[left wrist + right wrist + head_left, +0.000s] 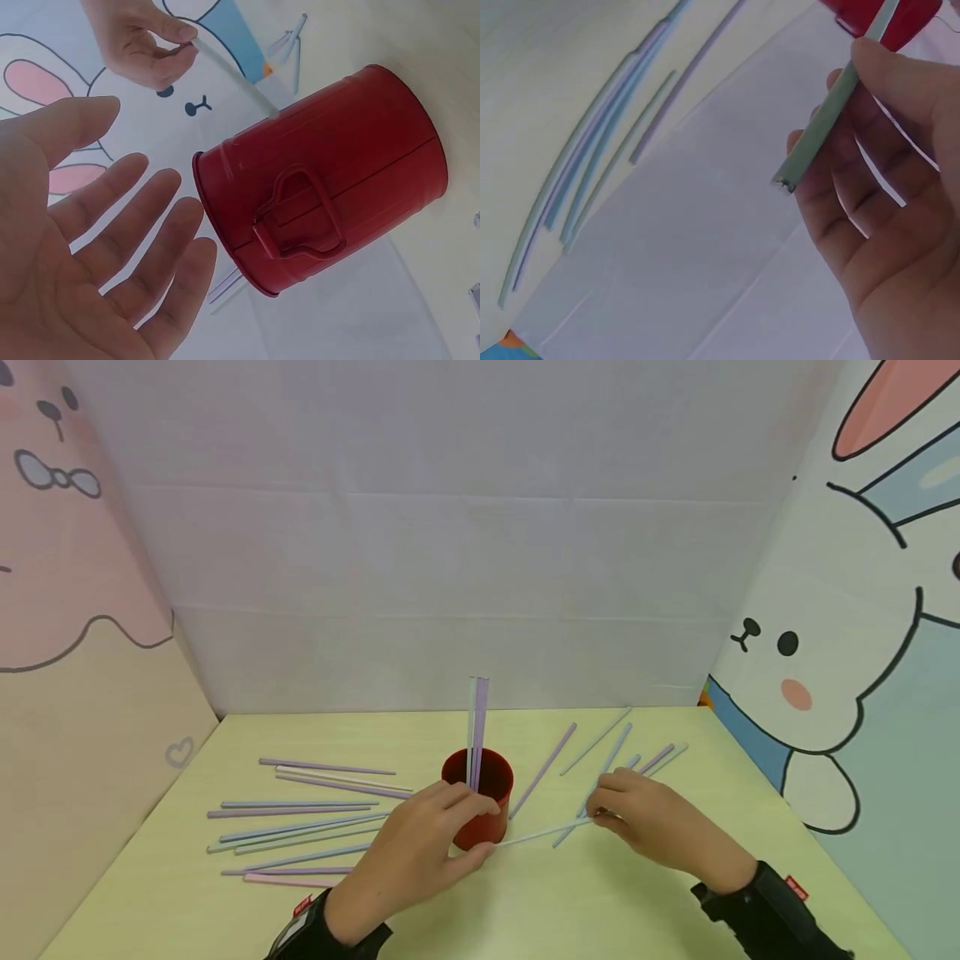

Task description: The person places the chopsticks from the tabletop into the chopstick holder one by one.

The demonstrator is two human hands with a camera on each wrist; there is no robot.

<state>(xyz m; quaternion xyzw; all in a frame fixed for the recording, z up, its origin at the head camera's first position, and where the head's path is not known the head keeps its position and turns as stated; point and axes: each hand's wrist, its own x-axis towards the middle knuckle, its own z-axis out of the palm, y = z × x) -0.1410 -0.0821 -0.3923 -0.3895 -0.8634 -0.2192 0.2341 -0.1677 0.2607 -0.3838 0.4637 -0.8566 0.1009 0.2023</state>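
Observation:
A red metal cup point(472, 837) with a side handle point(301, 214) stands mid-table, and a few straws point(480, 714) rise out of it. My left hand point(423, 847) is beside the cup with its fingers spread and nothing in them. In the left wrist view a gap shows between those fingertips point(196, 214) and the cup's rim. My right hand point(648, 814) pinches a pale green straw point(825, 124) near one end, between thumb and fingers. The straw's far end points left, towards the cup's lower front.
Several purple, blue, green and pink straws point(292, 812) lie spread on the left of the pale yellow table point(525, 918). More straws point(543, 770) lie behind and beside my right hand. A white sheet point(450, 552) hangs at the back, with cartoon-printed panels on both sides.

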